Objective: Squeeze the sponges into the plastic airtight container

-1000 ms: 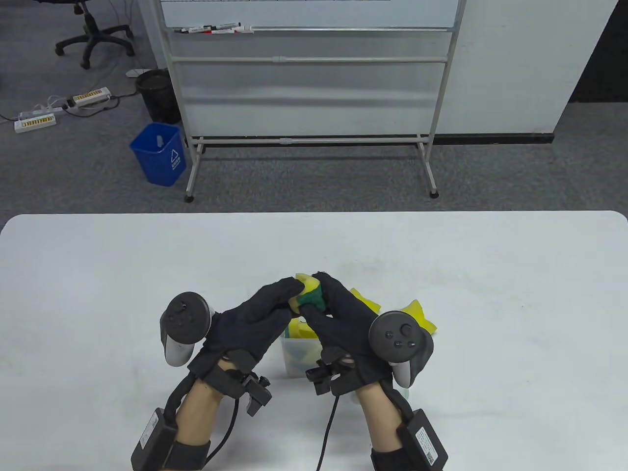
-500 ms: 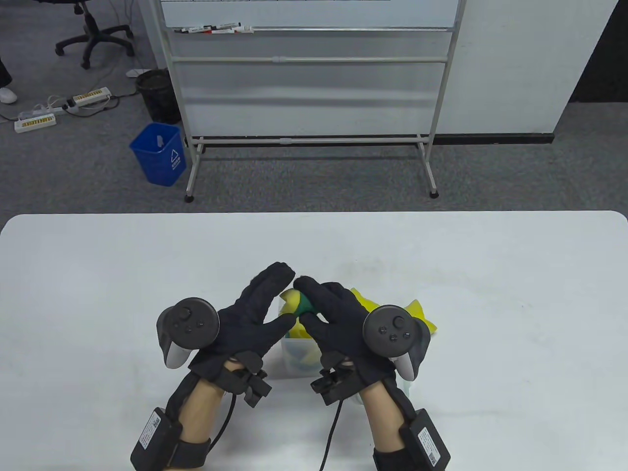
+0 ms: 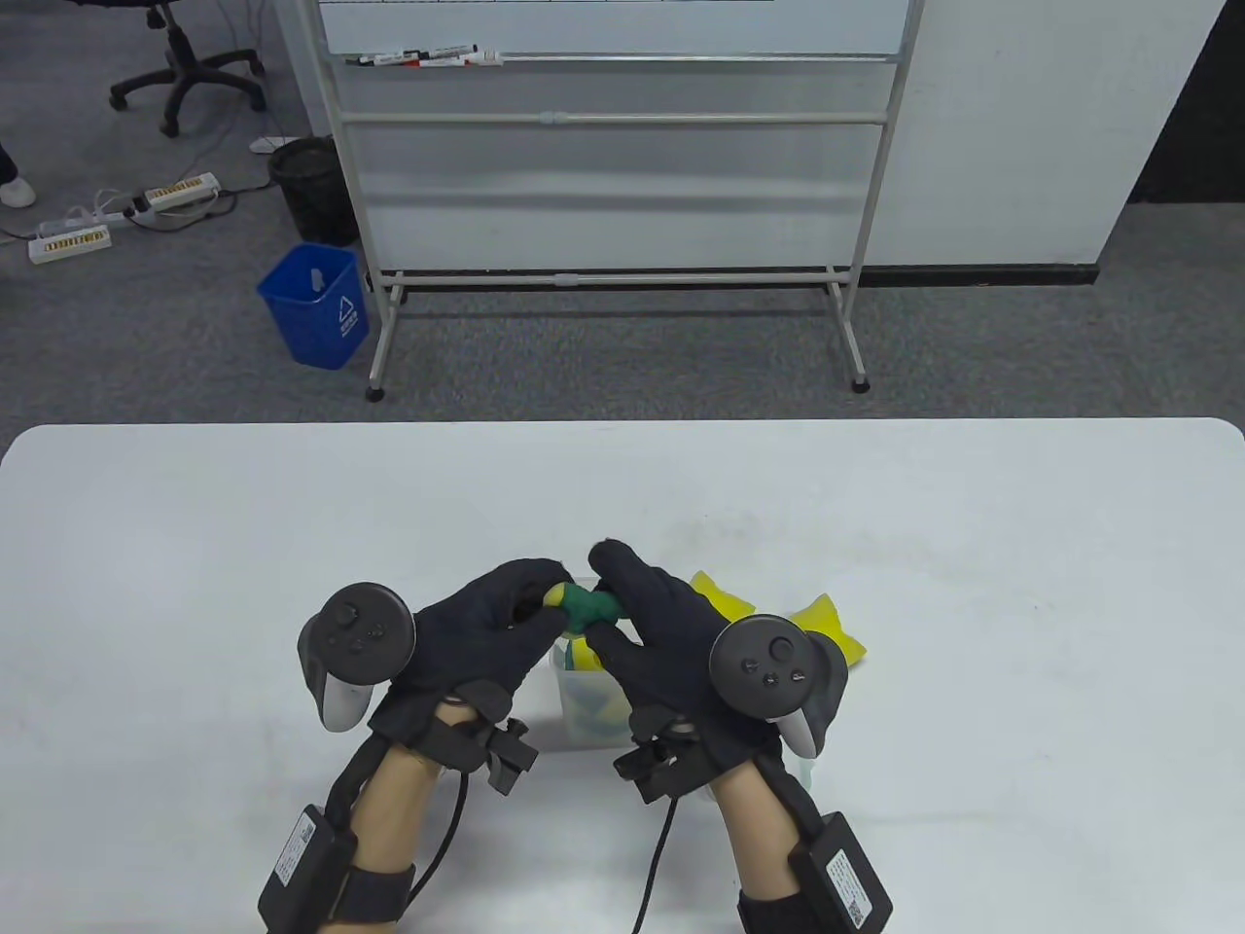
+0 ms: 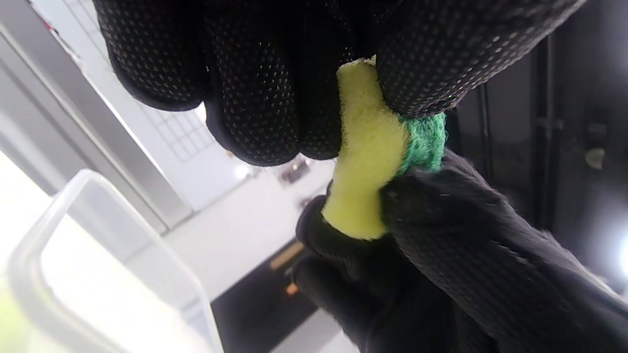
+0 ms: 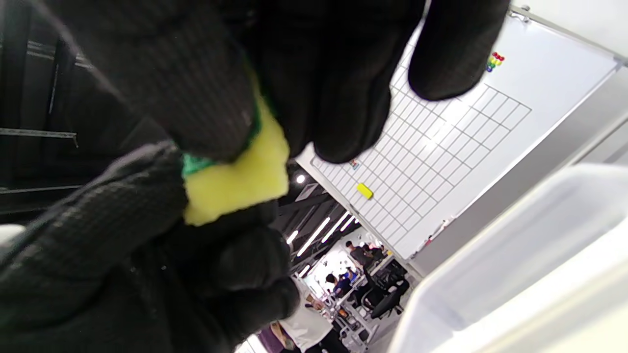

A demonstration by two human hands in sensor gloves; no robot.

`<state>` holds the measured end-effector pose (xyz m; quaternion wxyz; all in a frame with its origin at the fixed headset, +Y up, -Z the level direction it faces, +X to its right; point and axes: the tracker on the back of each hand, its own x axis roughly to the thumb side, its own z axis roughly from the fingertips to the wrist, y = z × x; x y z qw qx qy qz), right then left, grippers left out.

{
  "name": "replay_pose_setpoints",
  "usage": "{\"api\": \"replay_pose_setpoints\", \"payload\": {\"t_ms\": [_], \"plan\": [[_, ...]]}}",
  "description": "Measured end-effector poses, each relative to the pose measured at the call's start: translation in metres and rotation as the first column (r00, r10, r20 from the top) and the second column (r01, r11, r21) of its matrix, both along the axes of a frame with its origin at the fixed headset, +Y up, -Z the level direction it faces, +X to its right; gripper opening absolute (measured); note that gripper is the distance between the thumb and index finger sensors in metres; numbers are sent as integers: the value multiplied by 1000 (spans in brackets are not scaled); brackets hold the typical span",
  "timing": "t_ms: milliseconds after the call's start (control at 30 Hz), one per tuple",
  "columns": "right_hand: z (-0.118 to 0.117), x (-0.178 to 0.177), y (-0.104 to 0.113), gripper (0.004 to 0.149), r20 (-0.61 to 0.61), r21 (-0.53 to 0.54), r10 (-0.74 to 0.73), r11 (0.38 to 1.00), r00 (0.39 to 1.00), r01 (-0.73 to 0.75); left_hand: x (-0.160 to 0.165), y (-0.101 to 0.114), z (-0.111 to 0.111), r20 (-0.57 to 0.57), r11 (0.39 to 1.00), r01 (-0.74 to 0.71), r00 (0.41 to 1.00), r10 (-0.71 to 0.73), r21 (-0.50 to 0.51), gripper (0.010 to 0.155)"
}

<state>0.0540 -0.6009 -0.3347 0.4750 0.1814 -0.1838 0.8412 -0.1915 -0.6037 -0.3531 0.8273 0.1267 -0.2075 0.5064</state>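
**Sponge compressed between both hands above the container**

Table view, lower centre of the frame: the left hand [image 3: 486, 632] and the right hand [image 3: 661, 632] meet over the table [image 3: 973, 584]. Both hands grip one yellow-and-green sponge [image 3: 581, 603]. The fingers of each hand are curled round it, and the sponge is squashed into a small lump, green scouring face up, with a little yellow showing at its left end.

Left wrist view: the sponge [image 4: 373, 171] sits at centre frame, pinched from above by the left fingers [image 4: 255, 98] and from below and the right by the other glove. Its yellow foam faces the camera; the green layer shows at its right edge.

Right wrist view: the sponge [image 5: 235, 181] lies left of centre, clamped between gloved fingers above and below.

The plastic container [image 3: 584, 696] stands on the table directly beneath the hands, just below them in the table view. It is translucent, without a lid, and already holds yellow and green sponge material. Its rim appears at lower left in the left wrist view [image 4: 98, 206] and at lower right in the right wrist view [image 5: 515, 245].

Further yellow sponges [image 3: 827, 628] lie on the table to the right of the right hand, partly hidden by it.
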Motion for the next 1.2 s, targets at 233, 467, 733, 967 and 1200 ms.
{"api": "replay_pose_setpoints", "payload": {"t_ms": [233, 467, 733, 967, 1200], "plan": [[3, -7, 0, 84, -76, -13, 2, 1000, 997, -3, -5, -11, -3, -60, 986, -149, 988, 145, -74, 47], [8, -9, 1, 69, 107, 88, 48, 994, 993, -58, 3, -15, -5, -13, 986, -126, 992, 125, -112, 47], [10, -5, 3, 62, 309, 61, 177, 977, 935, -205, 13, -19, -10, 63, 946, 321, 946, -317, -50, 70], [3, -4, -4, 56, 327, -51, 319, 946, 890, -321, 26, -47, -22, 138, 860, 501, 863, -486, -102, 83], [3, -18, -8, 56, 356, -32, 466, 872, 810, -488, 23, -58, -27, 169, 853, 502, 862, -478, -145, 84]]}}
